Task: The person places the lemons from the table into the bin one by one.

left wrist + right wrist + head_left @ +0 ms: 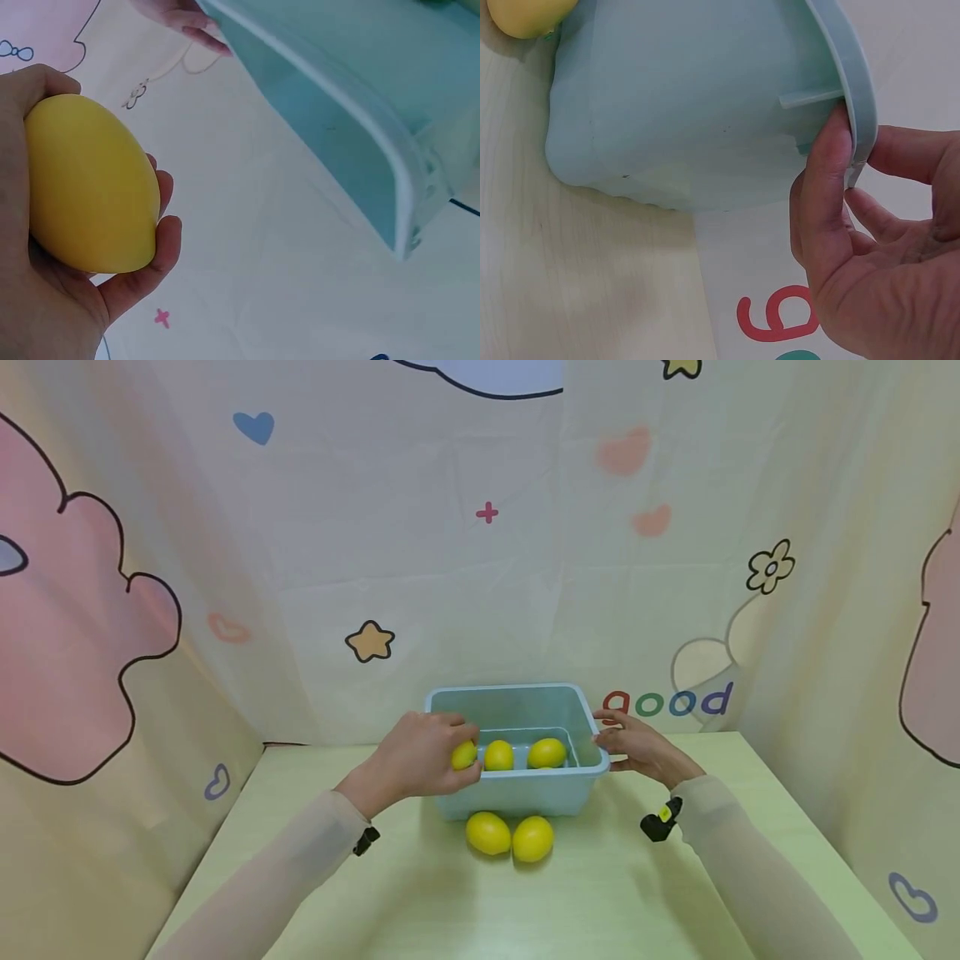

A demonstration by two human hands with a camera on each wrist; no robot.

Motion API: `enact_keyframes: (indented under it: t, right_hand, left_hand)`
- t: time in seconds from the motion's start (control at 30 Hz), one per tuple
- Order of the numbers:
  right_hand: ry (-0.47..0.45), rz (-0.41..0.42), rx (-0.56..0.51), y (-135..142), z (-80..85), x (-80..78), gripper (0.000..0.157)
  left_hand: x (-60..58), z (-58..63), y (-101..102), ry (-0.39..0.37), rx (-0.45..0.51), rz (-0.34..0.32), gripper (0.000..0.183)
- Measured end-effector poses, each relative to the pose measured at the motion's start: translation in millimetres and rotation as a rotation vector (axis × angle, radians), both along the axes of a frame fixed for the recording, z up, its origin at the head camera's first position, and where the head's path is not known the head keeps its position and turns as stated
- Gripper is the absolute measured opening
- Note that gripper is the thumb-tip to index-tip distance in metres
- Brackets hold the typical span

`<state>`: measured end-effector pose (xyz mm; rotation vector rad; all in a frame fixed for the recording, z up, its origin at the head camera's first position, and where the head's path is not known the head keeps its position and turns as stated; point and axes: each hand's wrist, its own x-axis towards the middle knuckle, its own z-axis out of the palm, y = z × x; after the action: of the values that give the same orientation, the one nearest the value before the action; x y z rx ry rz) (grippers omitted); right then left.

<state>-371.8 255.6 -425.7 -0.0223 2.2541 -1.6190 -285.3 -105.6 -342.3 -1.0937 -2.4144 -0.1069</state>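
Observation:
A yellow lemon [94, 184] is gripped in my left hand [426, 756], which is over the left front part of a light blue plastic bin [517, 791]. In the left wrist view the fingers curl round the lemon and the bin's rim lies apart from it. My right hand [643, 748] pinches the bin's right rim, thumb on one side and fingers on the other in the right wrist view. Inside the bin lie two lemons, one near the middle [498, 757] and another to its right [547, 752]; the front wall partly hides them.
Two more lemons, a left one [488, 833] and a right one [533, 840], sit side by side on the pale wooden table [592, 893] just in front of the bin. A printed curtain [420, 535] hangs behind and at both sides.

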Motion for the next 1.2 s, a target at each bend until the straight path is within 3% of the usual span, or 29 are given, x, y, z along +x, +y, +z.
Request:
enact_keyframes:
  t: [0.27, 0.57, 0.9, 1.2]
  right_hand:
    - [0.003, 0.007, 0.006, -3.1, 3.2, 3.0, 0.066]
    - [0.005, -0.005, 0.023, -2.4, 1.6, 1.5, 0.065]
    - [-0.017, -0.005, -0.007, -3.2, 0.2, 0.5, 0.064]
    - [-0.007, -0.008, 0.015, -3.2, 3.2, 2.8, 0.065]
  left_hand:
    - [-12.8, 28.3, 10.0, -0.111, -0.025, 0.046, 0.021]
    - [-38.7, 44.6, 21.2, -0.219, -0.046, 0.096, 0.026]
    - [-65.6, 55.5, 36.6, -0.316, -0.021, 0.138, 0.026]
    - [-90.5, 57.8, 41.2, -0.405, -0.02, 0.169, 0.028]
